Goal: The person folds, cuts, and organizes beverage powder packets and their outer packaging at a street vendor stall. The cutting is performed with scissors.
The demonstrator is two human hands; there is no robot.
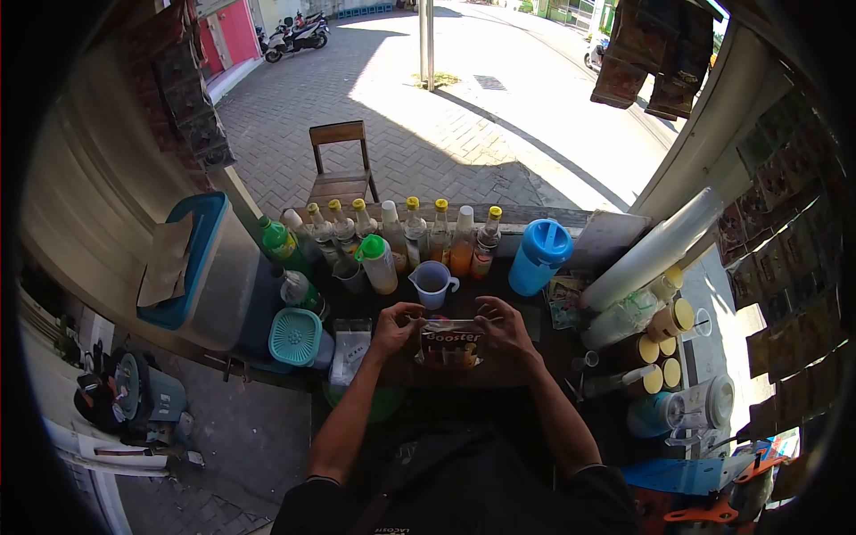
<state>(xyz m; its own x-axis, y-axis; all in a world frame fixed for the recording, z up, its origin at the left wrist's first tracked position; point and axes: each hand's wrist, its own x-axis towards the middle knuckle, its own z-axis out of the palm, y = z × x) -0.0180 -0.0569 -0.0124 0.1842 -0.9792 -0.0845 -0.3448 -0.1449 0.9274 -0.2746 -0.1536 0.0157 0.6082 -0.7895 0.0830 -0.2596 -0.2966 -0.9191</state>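
Note:
Between my two hands hangs a dark sachet printed "Booster" point(449, 348), its top edge level and its front facing me. My left hand point(399, 328) pinches its upper left corner, and my right hand point(506, 326) grips the upper right one. Just beyond the sachet stands a pale measuring jug point(432, 283) with its handle to the right. A clear bottle with a green cap point(378, 267) is to the jug's left. Near my left wrist lies a clear plastic packet point(350, 350).
Several glass bottles point(415, 236) line the counter's back edge. A blue pitcher point(540, 259) stands to their right. At left are a turquoise basket point(296, 335) and a large blue-lidded container point(223, 276). Lidded jars point(669, 321) and a plastic roll point(655, 250) crowd the right side.

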